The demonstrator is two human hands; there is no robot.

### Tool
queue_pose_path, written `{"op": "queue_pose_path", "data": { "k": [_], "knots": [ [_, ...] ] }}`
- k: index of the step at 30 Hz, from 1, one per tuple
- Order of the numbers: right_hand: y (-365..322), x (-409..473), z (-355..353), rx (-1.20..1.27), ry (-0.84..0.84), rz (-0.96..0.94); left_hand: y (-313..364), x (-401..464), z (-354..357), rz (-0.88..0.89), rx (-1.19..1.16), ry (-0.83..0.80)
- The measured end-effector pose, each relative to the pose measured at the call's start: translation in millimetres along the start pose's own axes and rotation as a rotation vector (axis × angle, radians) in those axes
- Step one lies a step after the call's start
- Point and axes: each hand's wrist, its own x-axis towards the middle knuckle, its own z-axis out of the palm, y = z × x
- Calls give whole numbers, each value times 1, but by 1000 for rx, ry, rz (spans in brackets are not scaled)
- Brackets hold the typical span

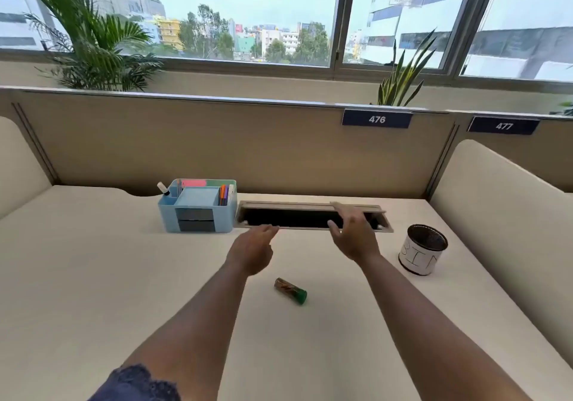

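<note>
Two hands are reaching forward over the tabletop [93,276] toward the one slot [294,218], which is lying open at 12 o'clock, just short of the partition. The left hand [252,253] is stretching its loose, uncurled fingers to the slot's near rim. The right hand [353,236] is hovering over the slot's right part with its fingers spread apart. Both are holding nothing, and I cannot tell whether either is touching the rim. Judging by this pose, both hands are going for the slot itself, perhaps for its flap, so neither is bothering with anything else.

One tube [290,290] with a green cap is lying on its side at 6 o'clock from the hands, between the forearms and apart from both, seemingly left there for later. One blue organizer [197,214] is standing at 11 o'clock, touching or just beside the slot's left end, keeping at least two markers upright. One mesh cup [423,249] with a paper label is sitting at 2 o'clock, probably serving as a bin. Two number plates, 476 [377,119] and 477 [504,125], are hanging on the partition, and two plants are standing behind it.
</note>
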Motion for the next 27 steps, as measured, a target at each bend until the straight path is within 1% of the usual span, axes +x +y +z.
{"op": "queue_pose_path", "data": {
  "k": [1,5,8,11,15,19,21,24,27],
  "knots": [
    [6,-4,10,32,-75,66,0,-3,8,-35,8,-71],
    [25,-26,49,80,-332,173,-10,-14,52,-49,-30,-219],
    [28,-40,65,132,-472,244,-14,-19,70,-28,-33,-255],
    [33,-50,85,123,-611,286,-18,-22,90,-26,-33,-293],
    [33,-57,104,126,-620,288,-20,-21,106,-1,-26,-347],
    [33,-57,114,144,-543,291,-20,-17,114,2,-23,-332],
    [34,-54,115,218,-494,307,-20,-14,116,-4,-16,-312],
    [30,-46,111,405,-418,337,-17,-7,115,6,-34,-267],
    [24,-36,107,515,-395,360,-7,0,113,-3,-190,-186]
  ]
}}
